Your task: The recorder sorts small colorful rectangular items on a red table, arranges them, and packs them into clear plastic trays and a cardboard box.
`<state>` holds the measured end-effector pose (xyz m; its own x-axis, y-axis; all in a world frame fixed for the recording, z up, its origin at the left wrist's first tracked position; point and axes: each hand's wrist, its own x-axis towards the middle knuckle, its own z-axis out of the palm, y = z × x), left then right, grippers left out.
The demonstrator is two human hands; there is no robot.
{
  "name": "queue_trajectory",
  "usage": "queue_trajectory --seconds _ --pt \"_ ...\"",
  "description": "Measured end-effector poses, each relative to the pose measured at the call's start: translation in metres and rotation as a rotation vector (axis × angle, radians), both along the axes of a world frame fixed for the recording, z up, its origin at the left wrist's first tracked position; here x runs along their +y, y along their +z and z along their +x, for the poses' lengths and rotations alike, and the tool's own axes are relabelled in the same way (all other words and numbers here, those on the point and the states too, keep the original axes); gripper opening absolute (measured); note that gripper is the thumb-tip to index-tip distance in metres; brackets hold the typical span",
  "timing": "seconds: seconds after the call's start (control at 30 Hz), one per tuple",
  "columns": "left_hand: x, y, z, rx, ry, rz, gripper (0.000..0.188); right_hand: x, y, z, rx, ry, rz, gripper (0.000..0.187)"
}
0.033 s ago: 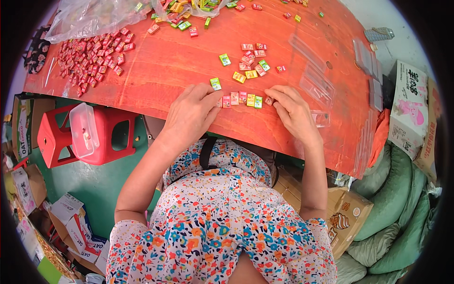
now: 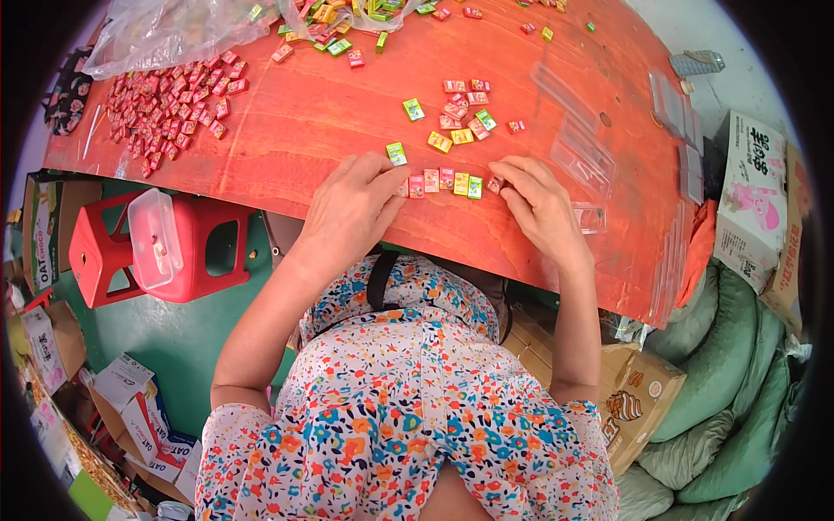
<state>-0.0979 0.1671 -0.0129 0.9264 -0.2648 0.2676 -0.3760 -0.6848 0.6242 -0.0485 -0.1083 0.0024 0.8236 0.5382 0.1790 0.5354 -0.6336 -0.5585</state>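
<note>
A short row of tiny candy-like boxes stands side by side near the table's front edge, with red boxes [image 2: 416, 187], a yellow box [image 2: 460, 183] and a green box [image 2: 475, 187] at its right end. My left hand [image 2: 352, 201] pinches the row's leftmost red box [image 2: 403, 187], mostly hidden by the fingertips. A little apart from the green end, my right hand [image 2: 540, 208] grips a single small red box [image 2: 494, 185] between thumb and fingers. One green box [image 2: 396, 154] lies just beyond my left fingertips. Farther back is a loose group of mixed boxes [image 2: 455, 111].
On the red table [image 2: 304, 130], a heap of red boxes [image 2: 174, 113] lies at left, below a clear plastic bag [image 2: 182, 39]. Clear plastic cases [image 2: 580, 152] lie at right. Red stools [image 2: 204, 243] bear a clear tub [image 2: 155, 239]; cartons [image 2: 751, 187] and green sacks [image 2: 721, 356] stand around.
</note>
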Motion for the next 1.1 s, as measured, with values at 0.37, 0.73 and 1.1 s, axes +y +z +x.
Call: queue_trajectory --seconds 0.37,0.73,1.1 --pt "0.000 0.001 0.001 -0.020 -0.026 -0.002 0.031 -0.004 -0.002 -0.007 0.113 0.001 0.008 0.036" --pt "-0.015 0.012 0.023 0.145 -0.133 0.142 0.047 0.020 -0.007 -0.007 -0.046 0.050 -0.074 0.044" --pt "-0.013 0.010 0.018 0.160 -0.093 0.059 0.046 -0.098 0.031 -0.038 -0.042 -0.097 -0.295 0.034"
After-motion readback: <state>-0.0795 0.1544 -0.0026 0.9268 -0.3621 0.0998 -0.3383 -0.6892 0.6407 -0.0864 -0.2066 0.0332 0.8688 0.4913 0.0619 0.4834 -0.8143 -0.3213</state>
